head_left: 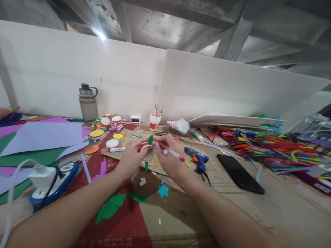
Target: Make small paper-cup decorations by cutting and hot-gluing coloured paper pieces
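Observation:
My left hand [131, 159] is closed around a small round paper-cup piece [147, 153] with a red band and a pale face. One green paper strip [150, 139] stands up from its top, and another sticks out below. In my right hand [169, 162] is a pen [174, 153] with a clear barrel and a red end, lying across the fingers. The right fingertips meet the cup piece at its right edge; the pen's tip is hidden. Below the hands lie a blue paper flower [163, 190] and green paper scraps [110, 208].
Left are paper sheets [43, 137], a power strip [67, 168] and a water bottle [88, 105]. Finished-looking cup pieces [117, 121] and a cup of pens [154, 121] stand behind. Right are a glue gun [200, 162], a black phone [240, 174] and pipe cleaners [261, 148].

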### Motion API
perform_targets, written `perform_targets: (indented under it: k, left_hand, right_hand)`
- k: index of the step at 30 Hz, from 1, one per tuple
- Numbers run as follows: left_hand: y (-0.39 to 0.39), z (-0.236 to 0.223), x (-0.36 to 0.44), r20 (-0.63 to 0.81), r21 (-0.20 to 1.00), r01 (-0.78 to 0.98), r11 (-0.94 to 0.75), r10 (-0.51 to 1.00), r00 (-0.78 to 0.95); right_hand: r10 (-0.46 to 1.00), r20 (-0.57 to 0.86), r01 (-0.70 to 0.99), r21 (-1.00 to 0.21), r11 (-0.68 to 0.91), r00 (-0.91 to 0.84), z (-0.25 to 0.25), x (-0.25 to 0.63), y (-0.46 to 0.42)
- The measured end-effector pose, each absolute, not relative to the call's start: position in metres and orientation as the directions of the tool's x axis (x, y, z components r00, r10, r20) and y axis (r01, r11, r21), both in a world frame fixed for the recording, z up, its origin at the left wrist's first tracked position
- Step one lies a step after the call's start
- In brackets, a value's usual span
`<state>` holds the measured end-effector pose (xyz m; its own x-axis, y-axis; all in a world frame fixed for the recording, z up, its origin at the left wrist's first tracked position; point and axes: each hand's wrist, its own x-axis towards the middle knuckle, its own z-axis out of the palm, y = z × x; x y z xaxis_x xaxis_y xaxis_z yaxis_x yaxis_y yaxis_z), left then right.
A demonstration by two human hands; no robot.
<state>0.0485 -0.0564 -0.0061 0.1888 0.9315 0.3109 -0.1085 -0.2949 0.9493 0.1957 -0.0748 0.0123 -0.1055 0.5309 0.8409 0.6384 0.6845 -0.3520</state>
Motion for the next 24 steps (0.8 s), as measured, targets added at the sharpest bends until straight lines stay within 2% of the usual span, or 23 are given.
perform_targets:
  k: [24]
  left_hand:
    - [-0.0591,-0.0018,0.0486,0.3,0.953,-0.097,-0.286,0.935,0.188]
  right_hand:
    - [0.531,0.84,0.634,-0.351,0.689,-0.112,0.0119,0.1959,-0.075]
